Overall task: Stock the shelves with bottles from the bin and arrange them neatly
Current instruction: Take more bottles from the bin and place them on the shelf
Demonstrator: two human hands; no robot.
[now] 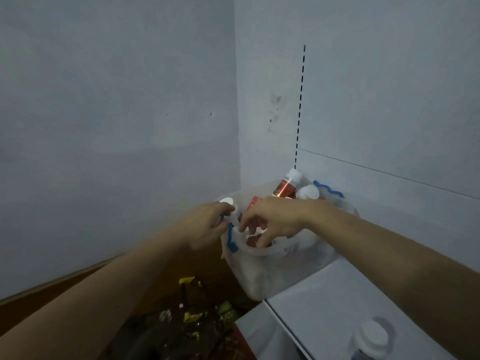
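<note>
both hands in the translucent bin of white-capped bottles on the white shelf

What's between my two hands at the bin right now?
In the head view, the bin's blue handle clip and a strip of its translucent rim sit between the left hand and right hand.
</note>
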